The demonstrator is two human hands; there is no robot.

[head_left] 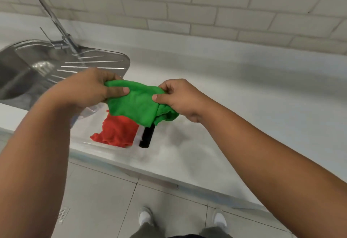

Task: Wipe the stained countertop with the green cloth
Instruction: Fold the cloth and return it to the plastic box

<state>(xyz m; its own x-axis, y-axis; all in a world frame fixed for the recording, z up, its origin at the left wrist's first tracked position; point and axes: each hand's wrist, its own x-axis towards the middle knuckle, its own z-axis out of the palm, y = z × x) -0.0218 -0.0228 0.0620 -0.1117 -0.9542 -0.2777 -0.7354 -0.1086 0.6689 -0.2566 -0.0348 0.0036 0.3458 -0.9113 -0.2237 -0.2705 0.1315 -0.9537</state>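
Green cloth (135,102) hung between left hand (92,89) and right hand (181,101), fingers (120,91) pinching its edge; folded flat, it would likely wipe the surface (244,91) better.

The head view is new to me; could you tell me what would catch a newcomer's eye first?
The bright green cloth stands out at the centre, stretched between the left hand and the right hand, both pinching it above the white countertop. Just below it lies a red cloth beside a black object. A steel sink with its tap fills the upper left.
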